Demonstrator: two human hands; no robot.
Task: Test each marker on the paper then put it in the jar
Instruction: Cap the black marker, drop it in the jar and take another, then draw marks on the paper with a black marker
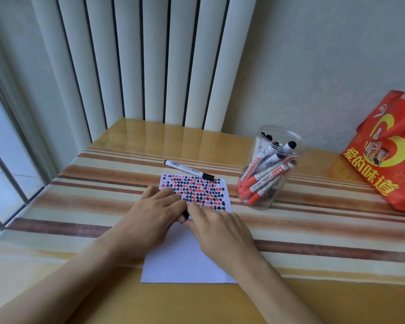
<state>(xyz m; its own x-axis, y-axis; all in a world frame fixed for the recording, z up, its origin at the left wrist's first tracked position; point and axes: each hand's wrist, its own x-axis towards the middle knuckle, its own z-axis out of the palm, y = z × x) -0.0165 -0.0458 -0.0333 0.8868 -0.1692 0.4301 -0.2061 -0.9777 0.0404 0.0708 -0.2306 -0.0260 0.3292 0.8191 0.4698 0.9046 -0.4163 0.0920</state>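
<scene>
A white sheet of paper [187,258] lies on the table, its far half filled with rows of red and black test marks. My left hand [150,211] and my right hand [218,228] meet over the middle of the paper, both closed around a small black marker part [186,213] that shows only between the fingers. A black-capped white marker [188,169] lies on the table just beyond the paper. To the right stands a clear plastic jar [270,167] holding several red and black whiteboard markers.
A red printed gift bag [388,155] stands at the table's right edge. The striped glossy table [103,183] meets a window at left and white vertical blinds [138,61] behind.
</scene>
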